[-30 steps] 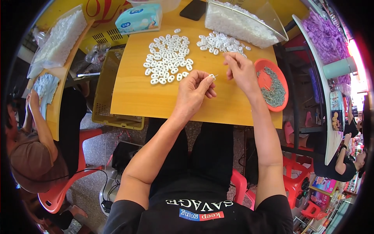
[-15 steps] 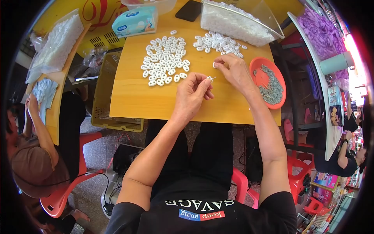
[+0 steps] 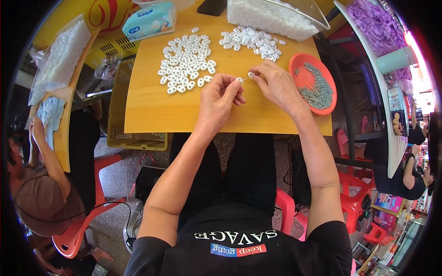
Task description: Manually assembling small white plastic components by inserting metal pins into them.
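My left hand (image 3: 217, 99) pinches a small white two-holed piece (image 3: 239, 80) between thumb and fingers; a thin metal pin (image 3: 245, 78) sticks out of it toward the right. Facing it, my right hand (image 3: 277, 85) grips another small white piece (image 3: 251, 75) at its fingertips, close to the pin's free end but seemingly apart from it. Beyond my left hand lie many white oval two-holed pieces (image 3: 185, 62), spread flat. A heap of white pieces (image 3: 253, 41) is beyond my right hand. Grey metal pins (image 3: 318, 93) fill part of an orange-red oval tray (image 3: 334, 87) by my right forearm.
On the wooden table (image 3: 156, 112) stand a teal tissue pack (image 3: 152, 20), a dark phone (image 3: 211, 7) and a clear bin holding white pieces (image 3: 269, 18). A yellow crate (image 3: 138, 141) is below its left side. Another person (image 3: 43, 195) sits at the left.
The whole view has shifted, so the table sits higher in the picture. My right hand has brought its white piece closer to the pin in my left hand.
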Demonstrator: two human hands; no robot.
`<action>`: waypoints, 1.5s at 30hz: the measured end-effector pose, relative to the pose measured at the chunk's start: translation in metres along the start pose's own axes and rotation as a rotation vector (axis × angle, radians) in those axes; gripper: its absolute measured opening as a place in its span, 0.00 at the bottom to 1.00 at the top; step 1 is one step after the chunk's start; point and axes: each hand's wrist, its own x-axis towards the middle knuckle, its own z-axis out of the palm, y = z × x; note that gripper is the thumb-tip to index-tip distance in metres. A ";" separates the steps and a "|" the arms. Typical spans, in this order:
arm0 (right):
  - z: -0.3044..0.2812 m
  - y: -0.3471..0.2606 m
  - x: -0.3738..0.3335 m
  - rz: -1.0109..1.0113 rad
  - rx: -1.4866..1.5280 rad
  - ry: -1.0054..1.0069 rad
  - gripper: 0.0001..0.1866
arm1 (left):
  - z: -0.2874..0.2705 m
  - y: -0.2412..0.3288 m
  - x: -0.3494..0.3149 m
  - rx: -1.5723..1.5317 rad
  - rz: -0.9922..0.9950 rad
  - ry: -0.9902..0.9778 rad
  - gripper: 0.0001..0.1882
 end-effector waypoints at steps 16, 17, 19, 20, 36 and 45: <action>0.009 0.001 -0.022 0.403 1.379 -0.081 0.13 | 0.000 0.003 -0.002 -0.014 -0.020 -0.008 0.07; 0.010 0.000 -0.023 0.384 1.410 -0.083 0.14 | 0.000 0.003 -0.002 -0.012 -0.027 -0.013 0.08; 0.009 -0.004 -0.023 0.385 1.412 -0.087 0.14 | 0.000 0.004 -0.002 -0.011 -0.035 -0.016 0.08; 0.008 -0.007 -0.023 0.386 1.412 -0.086 0.13 | 0.000 0.005 -0.002 -0.012 -0.038 -0.020 0.08; 0.005 -0.023 -0.022 0.235 0.980 0.062 0.12 | -0.001 0.005 -0.003 -0.044 -0.037 -0.032 0.08; 0.004 -0.030 -0.022 0.218 0.866 0.101 0.10 | -0.001 0.004 -0.003 -0.035 -0.039 -0.023 0.08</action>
